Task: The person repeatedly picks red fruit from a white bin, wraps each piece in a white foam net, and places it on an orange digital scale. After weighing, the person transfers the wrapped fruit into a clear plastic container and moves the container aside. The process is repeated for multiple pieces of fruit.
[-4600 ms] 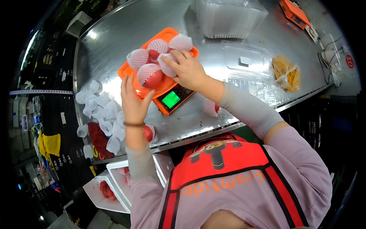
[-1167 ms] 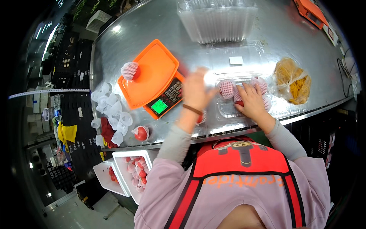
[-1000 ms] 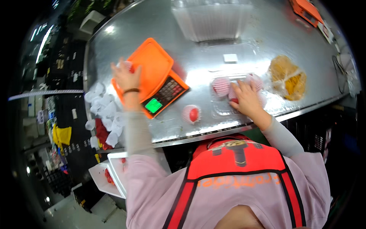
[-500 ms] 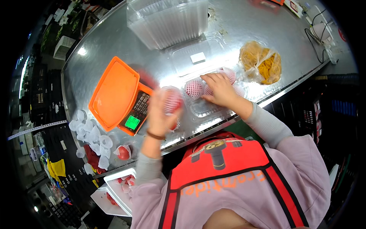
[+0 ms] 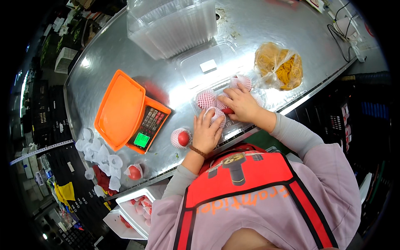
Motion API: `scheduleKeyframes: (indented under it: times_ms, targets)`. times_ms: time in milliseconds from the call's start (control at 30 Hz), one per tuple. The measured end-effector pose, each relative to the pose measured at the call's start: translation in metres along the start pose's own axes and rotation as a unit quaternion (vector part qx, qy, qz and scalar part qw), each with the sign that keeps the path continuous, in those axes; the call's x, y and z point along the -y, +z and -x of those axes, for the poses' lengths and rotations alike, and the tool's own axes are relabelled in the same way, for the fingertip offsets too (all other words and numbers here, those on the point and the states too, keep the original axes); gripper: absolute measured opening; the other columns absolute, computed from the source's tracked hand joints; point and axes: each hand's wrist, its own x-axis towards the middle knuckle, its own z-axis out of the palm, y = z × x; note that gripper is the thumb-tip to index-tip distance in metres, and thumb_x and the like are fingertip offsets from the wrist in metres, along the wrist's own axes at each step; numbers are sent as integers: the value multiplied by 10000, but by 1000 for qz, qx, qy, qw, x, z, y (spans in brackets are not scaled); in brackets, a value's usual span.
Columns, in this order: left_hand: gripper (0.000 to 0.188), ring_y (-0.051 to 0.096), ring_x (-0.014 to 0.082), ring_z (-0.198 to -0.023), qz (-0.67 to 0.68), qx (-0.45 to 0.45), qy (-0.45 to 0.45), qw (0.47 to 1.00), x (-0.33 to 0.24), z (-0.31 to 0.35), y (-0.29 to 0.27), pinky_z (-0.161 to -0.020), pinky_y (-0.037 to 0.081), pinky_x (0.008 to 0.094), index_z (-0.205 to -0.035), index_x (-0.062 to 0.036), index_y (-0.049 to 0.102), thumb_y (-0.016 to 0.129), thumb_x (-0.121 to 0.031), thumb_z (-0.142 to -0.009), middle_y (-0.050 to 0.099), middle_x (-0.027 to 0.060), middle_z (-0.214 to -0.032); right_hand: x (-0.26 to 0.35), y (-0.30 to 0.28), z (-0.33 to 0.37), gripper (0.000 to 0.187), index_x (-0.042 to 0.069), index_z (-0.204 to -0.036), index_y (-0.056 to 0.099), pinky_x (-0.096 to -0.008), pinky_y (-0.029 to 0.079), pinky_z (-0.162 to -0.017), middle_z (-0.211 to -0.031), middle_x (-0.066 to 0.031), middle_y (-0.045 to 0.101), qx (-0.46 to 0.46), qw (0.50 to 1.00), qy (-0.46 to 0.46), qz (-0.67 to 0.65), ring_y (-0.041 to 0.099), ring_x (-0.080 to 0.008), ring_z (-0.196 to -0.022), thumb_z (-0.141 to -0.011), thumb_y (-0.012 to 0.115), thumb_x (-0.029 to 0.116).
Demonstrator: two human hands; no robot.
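A clear plastic tray (image 5: pixel 236 125) with several round red fruits in white foam nets lies at the table's near edge. My left hand (image 5: pixel 205 134) curls over one netted fruit (image 5: pixel 216 116) at the tray's near left corner. My right hand (image 5: pixel 243 105) grips another netted fruit (image 5: pixel 223 92) in the middle, its fingers bent over it; a bare red patch shows below the fingertips. Beyond my hands sit a netted fruit (image 5: pixel 206 99) on the left and another (image 5: pixel 241 81) at the back. One more netted fruit (image 5: pixel 181 138) stands on the table, left of my left hand.
An orange scale (image 5: pixel 121 110) stands left, near loose foam nets (image 5: pixel 100 152) and a netted fruit (image 5: pixel 133 171). Stacked clear containers (image 5: pixel 173 31) are at the back. A bag of yellow rubber bands (image 5: pixel 279 66) lies right. Below the edge is a white foam box (image 5: pixel 125 200) with fruit.
My left hand has moved right, bringing a netted fruit from beside the scale to the tray. My right hand stays over the fruits in the tray.
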Motion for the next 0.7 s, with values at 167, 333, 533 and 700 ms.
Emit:
scheduleKeyframes:
  times_ms: [167,333,533,700]
  targets:
    - [427,406,359,-1198,-4,36,74,997,-1,-3,7,-1009,304,547,-1189,-206,572,650,-214,-769,447,116,-1311,1,8,6,655,145,-1237,515,-493,262,-1056,-1232,-141,501,-63,997,46,27,470,-307,-1165,-632,742,249]
    - [435,406,349,-1196,-18,34,14,999,-7,-14,4,-1013,307,503,-1169,-206,595,681,-221,-743,438,118,-1323,-38,-17,1,670,93,-1279,482,-485,319,-1032,-1308,-171,479,-96,984,26,-150,432,-366,-1218,-681,734,255]
    - [607,307,370,-1296,83,-10,-29,996,10,-8,-5,-1056,257,516,-1274,-169,503,727,-273,-720,325,152,-1419,-153,-1,-63,675,58,-1316,468,-432,419,-924,-1221,-167,563,-44,613,494,-615,533,-315,-1103,-853,548,543]
    - [833,200,371,-1368,489,-192,-299,796,27,3,-12,-1094,172,526,-1449,-54,180,589,-478,-860,163,195,-1500,-127,-34,-49,667,58,-1248,542,-398,383,-920,-1222,-128,549,-52,570,418,-705,509,-216,-1074,-915,356,605]
